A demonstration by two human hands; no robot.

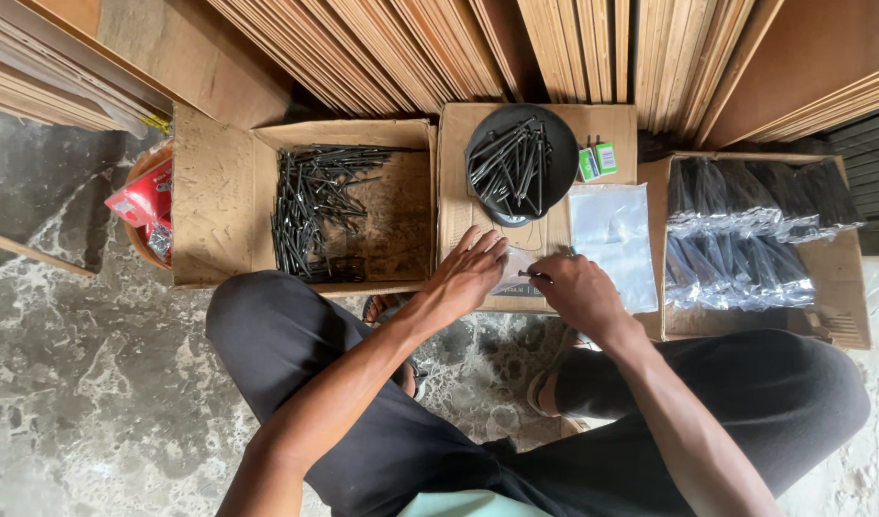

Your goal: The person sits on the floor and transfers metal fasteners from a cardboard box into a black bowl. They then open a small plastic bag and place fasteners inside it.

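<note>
My left hand (470,270) and my right hand (575,292) meet over the near edge of a closed cardboard box (458,220). Between them lies a small clear plastic bag (516,273). My left hand's fingers rest spread on it, and my right hand pinches a few black nails (533,276) at the bag's mouth. A black round plate (521,163) holding loose black nails sits on the same box, just beyond my hands. A stack of empty clear bags (613,239) lies to the right of my right hand.
An open carton (401,220) of loose black nails stands at the left. At the right, a carton (832,278) holds filled clear packets of nails. Wooden boards (439,48) lean along the back. A basket with red packets (143,206) sits far left. I am seated on a stone floor (85,383).
</note>
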